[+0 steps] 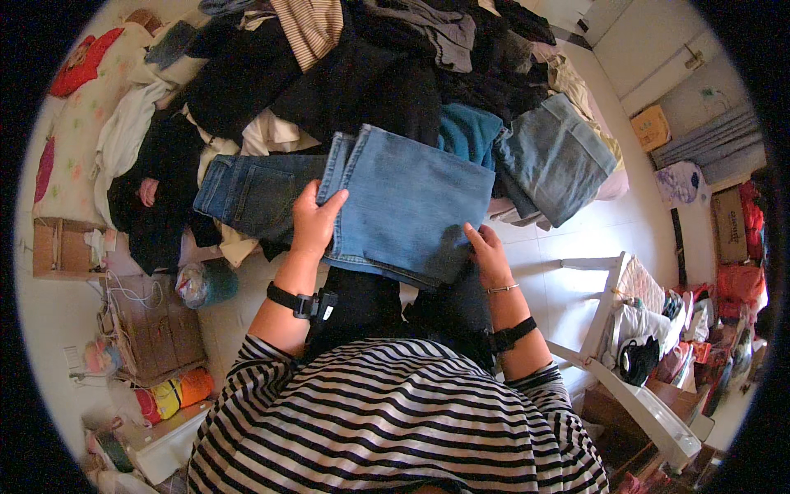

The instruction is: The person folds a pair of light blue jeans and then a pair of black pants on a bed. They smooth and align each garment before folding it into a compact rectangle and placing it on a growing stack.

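Observation:
Folded light-blue jeans (413, 207) are held up in front of me, between both hands. My left hand (316, 216) grips their left edge, thumb on top and fingers underneath. At the lower right edge, my right hand (487, 250) pinches the denim between thumb and fingers. Behind them on the left lie darker blue jeans (262, 191), partly covered by the held pair. To the right rests another folded pair of grey-blue jeans (555, 157), and a teal garment (469, 129) shows between the two.
A large pile of dark clothes (364, 86) covers the bed ahead. A white chair (617, 321) loaded with clothing stands at the right. On the left are a teal bin (216, 285) with a plastic liner and a brown box-like piece (157, 321) with white cables.

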Motion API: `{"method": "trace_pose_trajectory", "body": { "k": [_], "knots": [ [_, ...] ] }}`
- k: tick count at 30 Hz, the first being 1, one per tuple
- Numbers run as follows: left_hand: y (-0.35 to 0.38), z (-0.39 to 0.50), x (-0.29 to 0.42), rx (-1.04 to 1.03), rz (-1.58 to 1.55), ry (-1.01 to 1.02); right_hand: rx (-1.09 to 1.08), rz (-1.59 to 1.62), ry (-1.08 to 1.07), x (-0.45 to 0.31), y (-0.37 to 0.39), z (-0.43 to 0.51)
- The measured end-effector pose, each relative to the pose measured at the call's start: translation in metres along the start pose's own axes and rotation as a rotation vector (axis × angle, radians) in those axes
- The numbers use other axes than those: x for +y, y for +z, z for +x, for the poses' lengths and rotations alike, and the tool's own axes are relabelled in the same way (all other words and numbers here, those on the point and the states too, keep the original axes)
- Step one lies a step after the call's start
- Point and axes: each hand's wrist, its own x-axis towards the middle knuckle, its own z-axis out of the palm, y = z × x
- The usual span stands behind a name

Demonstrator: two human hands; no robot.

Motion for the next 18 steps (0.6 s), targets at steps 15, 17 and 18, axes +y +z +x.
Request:
{"method": "trace_pose_trajectory", "body": {
  "k": [15, 17, 18],
  "knots": [
    [-0.092, -0.009, -0.108, 0.428, 0.292, 0.013, -0.062, -0.027, -0.061, 0.003, 0.023, 0.002],
    [-0.116, -0.007, -0.115, 0.652, 0.301, -0.026, -0.049, 0.011, -0.087, -0.009, 0.030, -0.005],
    [-0.128, -0.005, -0.119, 0.709, 0.314, -0.088, -0.046, 0.066, -0.088, -0.018, 0.030, -0.012]
  ]
}}
